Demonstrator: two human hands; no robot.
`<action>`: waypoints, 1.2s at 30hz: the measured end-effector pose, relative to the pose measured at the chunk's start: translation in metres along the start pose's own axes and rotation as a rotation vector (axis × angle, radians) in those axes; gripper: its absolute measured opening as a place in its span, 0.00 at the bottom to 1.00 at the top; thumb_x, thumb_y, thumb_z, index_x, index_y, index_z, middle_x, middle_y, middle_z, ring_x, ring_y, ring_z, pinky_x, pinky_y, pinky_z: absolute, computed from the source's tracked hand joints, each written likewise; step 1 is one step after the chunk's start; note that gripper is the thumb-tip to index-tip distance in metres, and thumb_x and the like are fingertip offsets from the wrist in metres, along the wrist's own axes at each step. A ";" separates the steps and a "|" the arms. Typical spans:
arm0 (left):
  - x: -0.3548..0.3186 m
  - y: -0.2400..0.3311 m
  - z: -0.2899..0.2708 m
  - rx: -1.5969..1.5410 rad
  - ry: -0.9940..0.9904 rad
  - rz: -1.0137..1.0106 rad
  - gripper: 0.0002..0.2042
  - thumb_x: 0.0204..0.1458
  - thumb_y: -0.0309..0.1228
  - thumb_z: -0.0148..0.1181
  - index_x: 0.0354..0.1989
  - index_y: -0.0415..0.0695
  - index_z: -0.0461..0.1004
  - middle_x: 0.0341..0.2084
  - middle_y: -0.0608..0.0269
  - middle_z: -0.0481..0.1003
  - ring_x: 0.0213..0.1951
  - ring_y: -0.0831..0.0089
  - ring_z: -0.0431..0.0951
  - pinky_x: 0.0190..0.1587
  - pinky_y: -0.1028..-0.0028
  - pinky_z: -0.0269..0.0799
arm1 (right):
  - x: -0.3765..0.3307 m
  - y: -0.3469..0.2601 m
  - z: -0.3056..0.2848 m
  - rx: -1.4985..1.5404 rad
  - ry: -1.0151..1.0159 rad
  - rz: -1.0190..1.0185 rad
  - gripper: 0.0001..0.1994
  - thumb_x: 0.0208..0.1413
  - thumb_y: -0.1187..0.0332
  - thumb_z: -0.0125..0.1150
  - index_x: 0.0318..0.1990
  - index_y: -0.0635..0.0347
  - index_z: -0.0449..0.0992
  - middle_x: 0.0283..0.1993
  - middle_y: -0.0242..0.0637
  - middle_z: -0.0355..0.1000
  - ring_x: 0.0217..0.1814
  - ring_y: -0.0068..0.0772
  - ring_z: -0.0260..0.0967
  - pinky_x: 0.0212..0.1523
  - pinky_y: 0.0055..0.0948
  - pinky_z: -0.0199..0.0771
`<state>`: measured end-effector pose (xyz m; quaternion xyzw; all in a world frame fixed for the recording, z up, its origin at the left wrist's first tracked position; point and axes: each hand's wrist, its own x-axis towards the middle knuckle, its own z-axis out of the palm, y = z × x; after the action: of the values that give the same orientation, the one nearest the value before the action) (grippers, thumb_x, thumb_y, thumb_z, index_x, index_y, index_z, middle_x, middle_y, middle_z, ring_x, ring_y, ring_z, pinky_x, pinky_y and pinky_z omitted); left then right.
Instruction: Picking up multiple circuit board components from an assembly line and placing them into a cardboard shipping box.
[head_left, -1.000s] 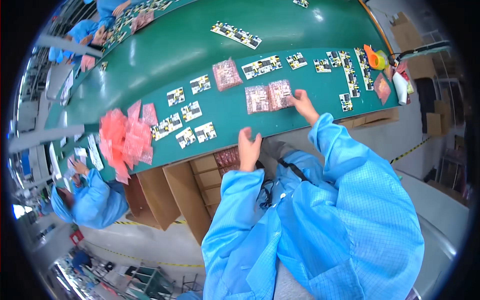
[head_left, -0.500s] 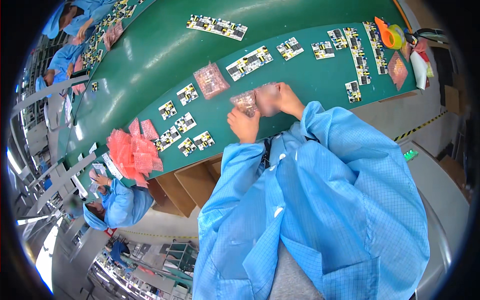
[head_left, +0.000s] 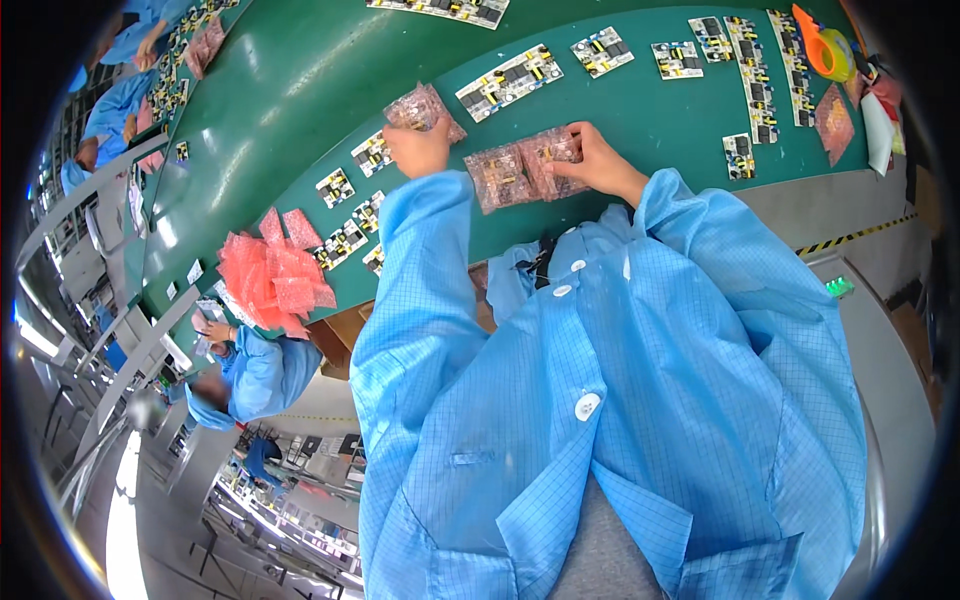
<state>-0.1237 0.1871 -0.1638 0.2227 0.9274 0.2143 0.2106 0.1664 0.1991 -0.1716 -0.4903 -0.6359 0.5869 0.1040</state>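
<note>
The right hand (head_left: 598, 160) grasps the right end of the wrapped pair (head_left: 520, 172), two bubble-wrapped packs side by side; the left hand (head_left: 418, 150) lies over the near side of a single wrapped pack (head_left: 432, 105), just left of the pair and a little beyond it, and whether its fingers are closed on it I cannot tell. To handle these well, I would take the single pack by its edges rather than press its middle, since boards with raised parts seem to lie inside, and hold the pair lightly but level so the film does not slip. The green tabletop (head_left: 640, 130) is smooth and glossy, so packs may slide easily. Beyond the pair lies a long board strip (head_left: 510, 82); pink bubble bags (head_left: 270, 280) heap well to its left, and an orange tape holder (head_left: 825, 45) sits well to its right. A co-worker in blue (head_left: 265, 375) is far left of the pair, and a striped floor line (head_left: 860, 233) runs to its right, off the tabletop
</note>
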 end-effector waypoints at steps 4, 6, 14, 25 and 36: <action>0.002 -0.005 0.012 0.241 0.035 0.098 0.48 0.28 0.48 0.77 0.56 0.32 0.59 0.52 0.38 0.66 0.55 0.46 0.67 0.57 0.56 0.65 | 0.000 -0.005 -0.007 0.005 -0.032 0.078 0.43 0.43 0.49 0.75 0.55 0.73 0.58 0.44 0.46 0.64 0.43 0.33 0.66 0.43 0.32 0.71; 0.000 0.000 0.012 0.298 0.033 0.054 0.47 0.28 0.47 0.76 0.55 0.32 0.59 0.51 0.39 0.66 0.54 0.47 0.68 0.56 0.56 0.67 | -0.001 -0.001 -0.008 0.009 -0.028 0.066 0.43 0.43 0.50 0.75 0.55 0.74 0.58 0.44 0.46 0.64 0.42 0.33 0.66 0.43 0.32 0.71; -0.037 -0.021 -0.019 -0.394 -0.371 0.142 0.33 0.33 0.34 0.73 0.47 0.30 0.64 0.38 0.52 0.75 0.37 0.65 0.80 0.35 0.66 0.78 | -0.002 0.022 -0.005 0.051 -0.077 0.026 0.40 0.46 0.54 0.74 0.56 0.73 0.58 0.46 0.44 0.66 0.43 0.31 0.67 0.42 0.30 0.72; -0.161 -0.034 0.012 -0.055 -0.076 0.224 0.36 0.34 0.43 0.75 0.45 0.31 0.63 0.45 0.40 0.65 0.51 0.45 0.65 0.56 0.54 0.61 | -0.019 0.005 0.016 -0.049 0.051 0.057 0.35 0.45 0.59 0.72 0.55 0.73 0.64 0.51 0.50 0.68 0.51 0.40 0.69 0.53 0.34 0.69; -0.128 -0.051 -0.021 -0.593 -0.382 0.097 0.22 0.38 0.37 0.73 0.36 0.33 0.76 0.31 0.49 0.79 0.30 0.63 0.79 0.36 0.65 0.74 | -0.014 -0.014 0.024 0.131 0.084 0.203 0.36 0.41 0.58 0.73 0.51 0.78 0.64 0.47 0.50 0.72 0.44 0.38 0.74 0.43 0.31 0.76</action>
<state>-0.0463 0.0751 -0.1342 0.2317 0.7572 0.4384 0.4252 0.1497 0.1754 -0.1605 -0.5685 -0.5382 0.6137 0.1026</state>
